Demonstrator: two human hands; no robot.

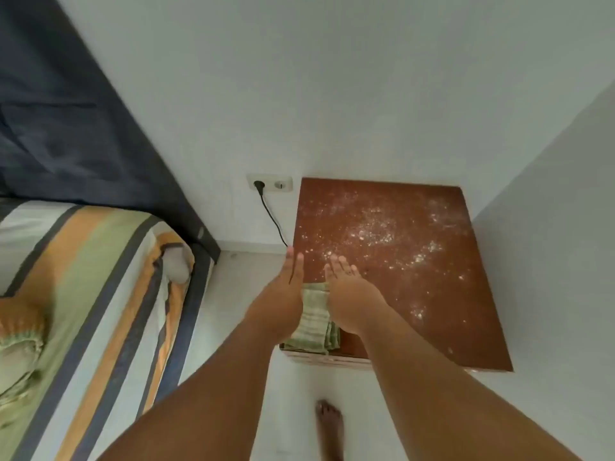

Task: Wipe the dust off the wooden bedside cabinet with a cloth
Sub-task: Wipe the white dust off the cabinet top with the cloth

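Your left hand [286,291] and right hand [346,294] were both extended over the near left corner of the wooden bedside cabinet [416,294], fingers straight and open, gripping nothing. The left hand was turned edge-on, while the right hand showed its back with the fingers [336,266] slightly spread. The folded green-striped cloth [314,317] lay on the cabinet top at its near left corner, visible between the two hands and partly hidden beneath them. White dust [376,231] was scattered across the cabinet top, densest toward the centre and thinner toward the right edge. A black cable [273,221] ran from the wall socket [269,184] down behind the cabinet's left edge.
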